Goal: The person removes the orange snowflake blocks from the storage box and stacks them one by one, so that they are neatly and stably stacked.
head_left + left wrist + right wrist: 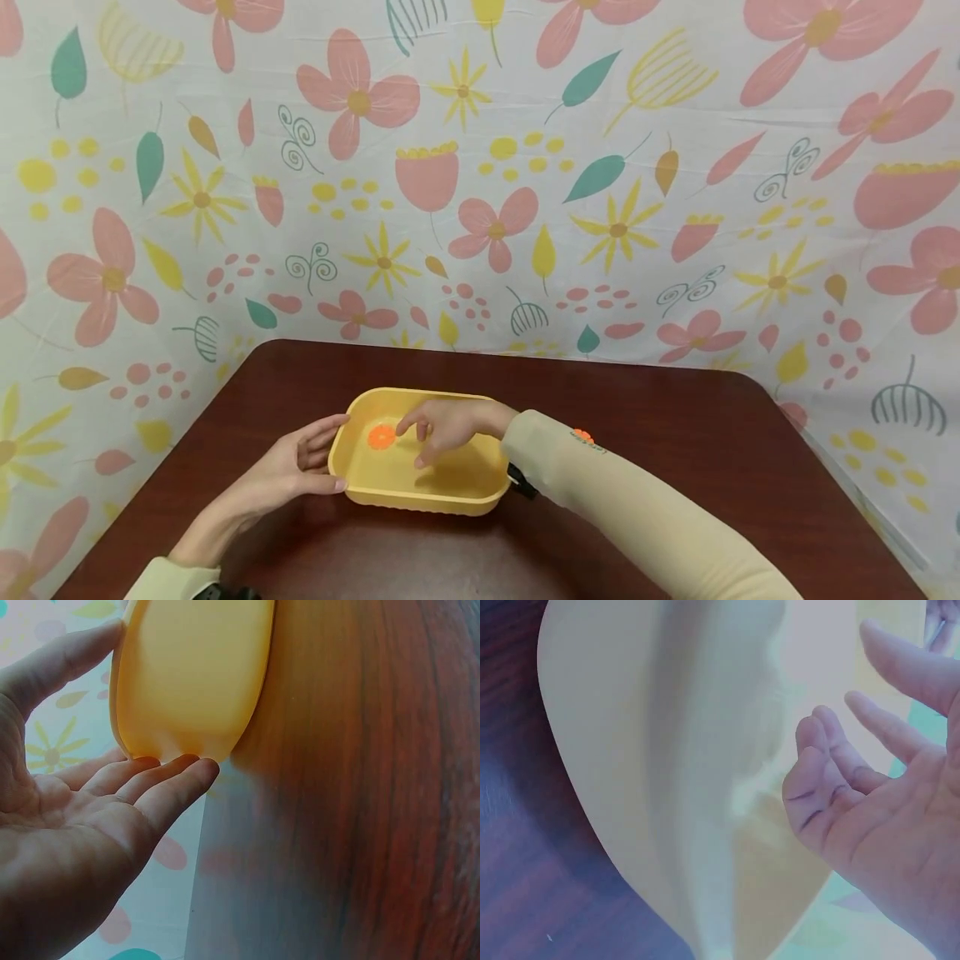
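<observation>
A shallow yellow tray (420, 502) with rounded corners sits on the table. Inside, toward its left end, lies a small round orange piece (381, 437) with a scalloped edge. My left hand (288, 465) holds the tray's left end, thumb at the near corner and fingers along the outside; in the left wrist view, the fingertips touch the tray wall (199, 682). Over the tray is my right hand (450, 423), index finger extended close to the orange piece, other fingers loosely bent, nothing held. The right wrist view shows the tray (600, 735) beside this hand, but not the piece.
A second orange piece (582, 436) shows just beyond the right sleeve (622, 492), which partly hides it. The dark brown table (675, 425) has rounded far corners. Behind it hangs a flower-patterned cloth (495, 167).
</observation>
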Motion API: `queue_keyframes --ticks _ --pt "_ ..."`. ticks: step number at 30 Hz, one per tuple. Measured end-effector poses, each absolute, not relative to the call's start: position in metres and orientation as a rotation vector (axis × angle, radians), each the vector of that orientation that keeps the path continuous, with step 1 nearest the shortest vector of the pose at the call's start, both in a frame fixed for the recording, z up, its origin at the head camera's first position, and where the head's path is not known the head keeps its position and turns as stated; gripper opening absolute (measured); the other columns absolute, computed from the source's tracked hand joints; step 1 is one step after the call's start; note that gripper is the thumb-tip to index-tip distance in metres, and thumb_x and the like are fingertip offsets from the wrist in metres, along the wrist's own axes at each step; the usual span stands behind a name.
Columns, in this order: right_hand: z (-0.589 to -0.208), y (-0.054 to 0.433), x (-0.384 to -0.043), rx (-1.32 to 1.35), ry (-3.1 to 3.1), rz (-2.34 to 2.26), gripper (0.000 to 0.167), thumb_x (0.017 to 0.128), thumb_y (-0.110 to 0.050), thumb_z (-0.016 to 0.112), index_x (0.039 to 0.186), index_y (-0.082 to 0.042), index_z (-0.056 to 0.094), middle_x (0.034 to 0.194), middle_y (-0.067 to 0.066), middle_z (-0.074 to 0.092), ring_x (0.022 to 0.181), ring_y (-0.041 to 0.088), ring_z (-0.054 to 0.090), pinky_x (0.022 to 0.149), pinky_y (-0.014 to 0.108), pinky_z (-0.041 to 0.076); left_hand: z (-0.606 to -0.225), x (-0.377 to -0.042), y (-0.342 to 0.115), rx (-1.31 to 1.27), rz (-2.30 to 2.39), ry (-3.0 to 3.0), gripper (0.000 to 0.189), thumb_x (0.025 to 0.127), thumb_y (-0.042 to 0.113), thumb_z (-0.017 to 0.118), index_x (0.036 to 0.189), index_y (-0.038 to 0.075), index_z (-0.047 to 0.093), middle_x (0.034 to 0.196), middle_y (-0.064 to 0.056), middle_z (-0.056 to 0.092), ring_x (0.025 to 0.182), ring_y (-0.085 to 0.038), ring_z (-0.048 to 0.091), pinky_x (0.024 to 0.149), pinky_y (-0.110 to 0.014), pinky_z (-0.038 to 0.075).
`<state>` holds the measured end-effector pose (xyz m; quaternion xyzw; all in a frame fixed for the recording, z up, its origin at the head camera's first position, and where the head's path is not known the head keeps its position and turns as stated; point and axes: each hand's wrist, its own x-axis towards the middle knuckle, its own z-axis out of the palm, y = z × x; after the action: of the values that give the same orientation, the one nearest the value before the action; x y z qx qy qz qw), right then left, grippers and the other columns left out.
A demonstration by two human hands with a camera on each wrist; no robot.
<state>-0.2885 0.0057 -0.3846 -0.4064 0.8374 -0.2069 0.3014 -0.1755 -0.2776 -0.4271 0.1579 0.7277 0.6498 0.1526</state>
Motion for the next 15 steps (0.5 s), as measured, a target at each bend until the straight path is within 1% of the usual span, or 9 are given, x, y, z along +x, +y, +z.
queue_keyframes --ticks 2,6,8,13,15 --pt "-0.3805 0.006 -0.2902 -1.084 2.22 -0.543 0.06 0.092 -0.019 0.084 0.147 -0.01 0.062 0.125 0.012 0.066 0.107 0.014 0.061 0.087 0.026 0.049 -0.4272 -0.1759 -0.2779 0.449 1.864 2.085 0.094 0.092 0.001 0.078 0.164 -0.007 0.018 0.165 -0.034 0.026 0.144 -0.051 0.04 0.1 -0.033 0.054" --pt "-0.375 0.0052 -0.2932 -1.075 2.209 -0.608 0.061 0.091 -0.012 0.084 0.147 -0.009 0.061 0.123 0.017 0.065 0.085 0.015 0.062 0.078 0.025 0.049 -0.4281 -0.1757 -0.2787 0.445 1.866 2.078 0.094 0.093 0.001 0.078 0.165 -0.006 0.018 0.166 -0.033 0.025 0.144 -0.05 0.04 0.1 -0.033 0.054" --pt "-0.3736 0.0043 -0.2944 -1.067 2.199 -0.641 0.062 0.091 -0.009 0.084 0.148 -0.008 0.06 0.122 0.019 0.065 0.078 0.015 0.06 0.074 0.025 0.049 -0.4284 -0.1756 -0.2788 0.451 1.869 2.074 0.094 0.093 0.002 0.078 0.165 -0.006 0.018 0.166 -0.032 0.025 0.145 -0.05 0.039 0.1 -0.033 0.053" --pt "-0.3737 0.0008 -0.2978 -1.021 2.201 -0.645 0.061 0.091 -0.005 0.082 0.147 -0.007 0.061 0.119 0.016 0.064 0.072 0.014 0.056 0.07 0.025 0.048 -0.4278 -0.1757 -0.2784 0.462 1.865 2.075 0.093 0.093 0.001 0.078 0.165 -0.005 0.018 0.166 -0.032 0.026 0.145 -0.05 0.038 0.101 -0.033 0.053" --pt "-0.3747 -0.001 -0.2995 -1.013 2.201 -0.641 0.06 0.092 -0.003 0.081 0.148 -0.007 0.06 0.118 0.016 0.065 0.071 0.015 0.056 0.07 0.025 0.048 -0.4276 -0.1756 -0.2784 0.462 1.863 2.08 0.093 0.093 0.001 0.078 0.165 -0.005 0.018 0.166 -0.032 0.026 0.145 -0.051 0.039 0.1 -0.033 0.054"
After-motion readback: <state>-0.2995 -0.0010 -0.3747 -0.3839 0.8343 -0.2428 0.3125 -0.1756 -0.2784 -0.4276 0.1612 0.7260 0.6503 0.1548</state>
